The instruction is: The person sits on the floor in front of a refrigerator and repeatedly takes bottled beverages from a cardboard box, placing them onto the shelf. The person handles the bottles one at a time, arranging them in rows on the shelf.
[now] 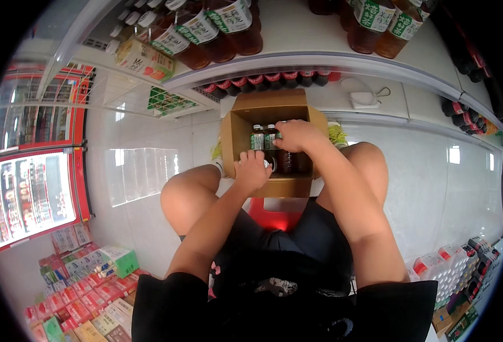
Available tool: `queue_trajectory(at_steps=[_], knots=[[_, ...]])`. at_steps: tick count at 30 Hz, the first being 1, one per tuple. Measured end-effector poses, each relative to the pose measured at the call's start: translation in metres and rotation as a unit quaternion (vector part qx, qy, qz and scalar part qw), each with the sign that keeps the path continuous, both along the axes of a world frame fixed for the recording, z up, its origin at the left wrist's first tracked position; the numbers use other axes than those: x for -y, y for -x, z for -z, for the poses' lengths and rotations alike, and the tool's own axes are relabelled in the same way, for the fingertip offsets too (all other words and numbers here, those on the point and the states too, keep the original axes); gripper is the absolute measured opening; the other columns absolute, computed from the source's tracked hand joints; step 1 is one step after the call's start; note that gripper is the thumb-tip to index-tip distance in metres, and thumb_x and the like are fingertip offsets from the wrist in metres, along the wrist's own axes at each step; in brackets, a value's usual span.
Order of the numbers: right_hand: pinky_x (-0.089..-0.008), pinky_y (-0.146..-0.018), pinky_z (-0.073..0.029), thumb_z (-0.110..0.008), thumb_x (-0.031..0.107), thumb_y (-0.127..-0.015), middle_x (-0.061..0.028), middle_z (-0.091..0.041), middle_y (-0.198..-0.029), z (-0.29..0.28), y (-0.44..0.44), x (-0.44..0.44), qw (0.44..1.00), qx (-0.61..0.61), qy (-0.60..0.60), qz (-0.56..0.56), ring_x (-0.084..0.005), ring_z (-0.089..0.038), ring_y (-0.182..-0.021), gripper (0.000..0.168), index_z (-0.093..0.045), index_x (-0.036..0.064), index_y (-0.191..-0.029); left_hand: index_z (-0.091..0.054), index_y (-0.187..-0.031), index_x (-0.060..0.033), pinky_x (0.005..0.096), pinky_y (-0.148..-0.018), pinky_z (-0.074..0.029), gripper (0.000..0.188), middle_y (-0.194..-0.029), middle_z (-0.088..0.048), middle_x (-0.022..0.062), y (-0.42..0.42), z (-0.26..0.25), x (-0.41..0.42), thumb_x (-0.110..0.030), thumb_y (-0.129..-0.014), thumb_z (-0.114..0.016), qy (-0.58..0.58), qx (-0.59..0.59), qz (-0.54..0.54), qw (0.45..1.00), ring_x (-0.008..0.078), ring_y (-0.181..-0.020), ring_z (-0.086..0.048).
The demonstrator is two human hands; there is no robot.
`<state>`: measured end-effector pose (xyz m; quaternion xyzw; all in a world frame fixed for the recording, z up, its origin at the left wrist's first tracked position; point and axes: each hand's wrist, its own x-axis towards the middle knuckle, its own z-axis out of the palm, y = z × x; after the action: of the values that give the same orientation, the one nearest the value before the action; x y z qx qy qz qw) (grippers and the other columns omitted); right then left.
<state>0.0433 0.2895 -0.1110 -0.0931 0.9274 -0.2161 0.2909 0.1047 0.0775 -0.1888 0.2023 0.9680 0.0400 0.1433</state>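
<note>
An opened cardboard box (pixel 237 141) stands between my knees with its flaps folded outward. Inside are several tea bottles (pixel 258 139) with white caps and green-and-white labels. My left hand (pixel 252 170) is at the box's near left part, its fingers curled over the white cap of a bottle. Over the right part of the box, my right hand (pixel 296 136) has its fingers bent down at the top of another bottle; how firmly it grips is hidden by the hand itself.
A shelf edge (pixel 320 60) crosses above the box, bearing large tea bottles (pixel 234 25). Cola bottles (pixel 273 81) line the lower shelf, near a coiled white cable (pixel 358 92). A red stool (pixel 277 216) is beneath me. Glass-door fridges (pixel 29 192) and stacked cartons (pixel 84 295) stand left, bottle packs (pixel 444 265) right.
</note>
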Motion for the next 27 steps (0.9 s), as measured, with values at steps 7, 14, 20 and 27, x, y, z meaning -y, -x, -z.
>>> queue_trajectory(at_steps=[7, 14, 20, 27], knots=[[-0.0489, -0.099, -0.049, -0.062, 0.041, -0.09, -0.0177, -0.066, -0.125, 0.007, -0.001, 0.004, 0.999, 0.022, -0.022, -0.022, -0.0356, -0.063, -0.116, 0.049, -0.061, 0.008, -0.127, -0.056, -0.117, -0.0104, 0.0547, -0.085, -0.041, 0.046, -0.115, -0.06, 0.0118, -0.011, -0.008, 0.0, -0.043, -0.086, -0.068, 0.014, 0.004, -0.004, 1.0, 0.0333, -0.113, -0.052], [-0.0488, -0.098, -0.05, -0.063, 0.041, -0.091, -0.0183, -0.064, -0.127, -0.004, 0.003, 0.004, 1.0, 0.014, 0.005, -0.006, -0.0362, -0.062, -0.118, 0.05, -0.06, 0.008, -0.128, -0.065, -0.106, -0.0093, 0.0472, -0.084, -0.046, 0.039, -0.096, -0.071, 0.0085, 0.009, -0.014, 0.0, -0.041, -0.084, -0.07, 0.038, -0.004, 0.125, 0.991, 0.0298, -0.098, -0.061], [-0.0465, -0.099, -0.05, -0.064, 0.037, -0.09, -0.0193, -0.062, -0.131, -0.021, 0.006, -0.007, 0.999, 0.007, 0.034, 0.026, -0.0364, -0.061, -0.119, 0.053, -0.056, 0.007, -0.132, -0.07, -0.096, -0.0058, 0.0459, -0.082, -0.051, 0.03, -0.091, -0.07, 0.0144, 0.032, -0.062, -0.002, -0.033, -0.086, -0.069, -0.1, -0.023, 0.122, 0.987, 0.0346, -0.092, -0.061], [-0.0442, -0.103, -0.047, -0.081, 0.037, -0.074, -0.0206, -0.063, -0.127, -0.027, -0.007, -0.013, 0.953, -0.106, 0.283, -0.029, -0.0385, -0.058, -0.122, 0.079, -0.049, 0.006, -0.139, -0.07, -0.099, -0.0051, 0.0456, -0.08, -0.05, 0.031, -0.089, -0.069, 0.0169, 0.065, -0.183, -0.014, -0.034, -0.088, -0.069, -0.194, -0.073, 0.046, 0.977, 0.0376, -0.093, -0.062]])
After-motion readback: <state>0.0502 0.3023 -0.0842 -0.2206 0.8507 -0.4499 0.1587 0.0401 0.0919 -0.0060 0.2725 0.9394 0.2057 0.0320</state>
